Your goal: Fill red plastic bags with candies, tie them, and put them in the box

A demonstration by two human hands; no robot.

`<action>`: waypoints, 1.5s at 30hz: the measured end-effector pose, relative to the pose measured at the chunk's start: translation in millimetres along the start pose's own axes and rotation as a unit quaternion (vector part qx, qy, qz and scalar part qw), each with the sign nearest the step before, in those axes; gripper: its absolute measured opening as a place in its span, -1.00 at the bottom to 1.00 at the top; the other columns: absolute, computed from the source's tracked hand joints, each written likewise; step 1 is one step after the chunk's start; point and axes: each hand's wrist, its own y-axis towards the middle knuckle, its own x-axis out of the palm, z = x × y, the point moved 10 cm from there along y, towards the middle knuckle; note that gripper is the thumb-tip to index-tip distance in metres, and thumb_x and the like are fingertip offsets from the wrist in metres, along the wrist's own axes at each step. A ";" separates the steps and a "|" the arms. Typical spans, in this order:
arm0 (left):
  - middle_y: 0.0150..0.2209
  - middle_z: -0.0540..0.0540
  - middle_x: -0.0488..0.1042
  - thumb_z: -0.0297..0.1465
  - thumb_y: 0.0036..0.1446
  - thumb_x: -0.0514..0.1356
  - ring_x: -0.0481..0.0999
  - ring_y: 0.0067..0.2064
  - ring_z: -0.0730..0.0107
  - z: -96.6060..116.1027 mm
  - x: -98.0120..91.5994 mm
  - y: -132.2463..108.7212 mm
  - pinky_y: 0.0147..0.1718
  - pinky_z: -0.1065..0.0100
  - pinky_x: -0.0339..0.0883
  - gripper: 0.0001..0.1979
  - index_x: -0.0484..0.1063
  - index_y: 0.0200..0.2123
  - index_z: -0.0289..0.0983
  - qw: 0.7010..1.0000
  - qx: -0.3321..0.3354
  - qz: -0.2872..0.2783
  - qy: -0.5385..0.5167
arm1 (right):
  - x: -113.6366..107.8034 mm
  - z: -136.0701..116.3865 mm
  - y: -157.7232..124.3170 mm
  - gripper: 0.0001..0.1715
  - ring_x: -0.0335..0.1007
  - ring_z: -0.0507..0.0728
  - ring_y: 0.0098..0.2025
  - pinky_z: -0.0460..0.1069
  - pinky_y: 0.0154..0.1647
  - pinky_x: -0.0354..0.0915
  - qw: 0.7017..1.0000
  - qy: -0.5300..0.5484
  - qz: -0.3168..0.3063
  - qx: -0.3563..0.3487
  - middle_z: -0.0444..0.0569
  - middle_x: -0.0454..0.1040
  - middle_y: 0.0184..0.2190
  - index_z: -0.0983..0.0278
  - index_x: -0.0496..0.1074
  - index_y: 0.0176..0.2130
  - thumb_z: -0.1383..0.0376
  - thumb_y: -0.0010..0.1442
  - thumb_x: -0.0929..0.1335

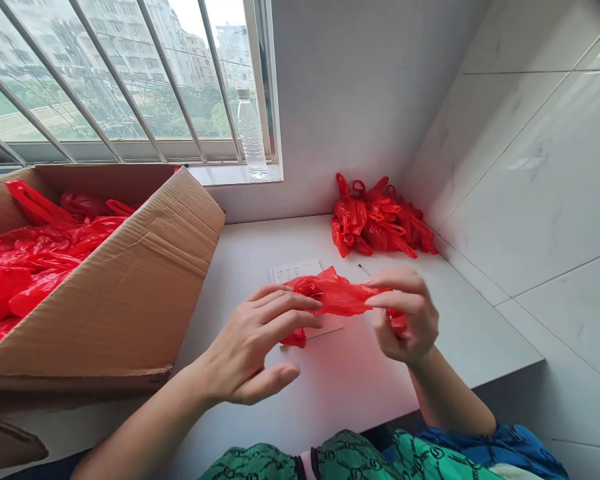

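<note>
Right hand (pixel 405 317) pinches a light, slippery red plastic bag (pixel 333 295). Left hand (pixel 247 347) is half open, fingers (pixel 293 310) just resting on it.

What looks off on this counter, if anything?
One small thing: a thin sliver lies loose on the white counter, just past the right hand and the red plastic bag it pinches. It's too small to identify and looks like a stray bit. Nothing else stands out.
</note>
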 end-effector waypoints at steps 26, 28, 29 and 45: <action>-0.40 -0.14 0.49 -0.18 0.05 0.33 0.44 -0.22 0.10 -114.4 78.6 -34.5 0.06 -0.08 0.16 -0.72 0.45 -0.52 -0.25 0.916 -0.211 -0.142 0.310 | 115.9 125.3 -112.7 0.06 0.18 0.39 0.25 0.53 0.32 -0.31 0.769 -0.266 -0.542 0.209 0.27 0.30 0.21 0.29 0.17 0.31 0.13 -0.05 0.56; -0.39 -0.13 0.49 -0.16 0.06 0.32 0.44 -0.22 0.11 -105.0 66.9 -28.1 0.08 -0.08 0.13 -0.72 0.43 -0.46 -0.25 0.921 -0.208 -0.113 0.311 | 112.5 112.1 -103.4 -0.01 0.25 0.36 0.20 0.53 0.31 -0.26 0.782 -0.220 -0.546 0.207 0.21 0.35 0.18 0.24 0.17 0.31 0.12 0.02 0.53; -0.39 -0.12 0.49 -0.16 0.13 0.27 0.44 -0.22 0.13 -100.0 59.1 -23.0 0.10 -0.07 0.11 -0.73 0.42 -0.43 -0.24 0.924 -0.207 -0.086 0.311 | 109.6 103.1 -90.5 -0.12 0.28 0.34 0.18 0.50 0.31 -0.23 0.803 -0.208 -0.523 0.195 0.18 0.39 0.15 0.23 0.20 0.30 0.13 0.09 0.50; 0.26 -0.42 0.26 0.00 0.00 0.29 0.21 0.29 -0.21 -198.5 93.9 -72.2 0.25 -0.34 -0.30 -0.02 -0.01 0.41 -0.17 0.880 -0.368 -0.231 0.193 | 166.8 137.0 -119.4 -0.34 0.38 0.32 0.10 0.08 -0.06 0.33 0.781 -0.125 -0.551 0.268 0.17 0.40 0.12 0.31 0.27 0.24 0.28 0.19 0.40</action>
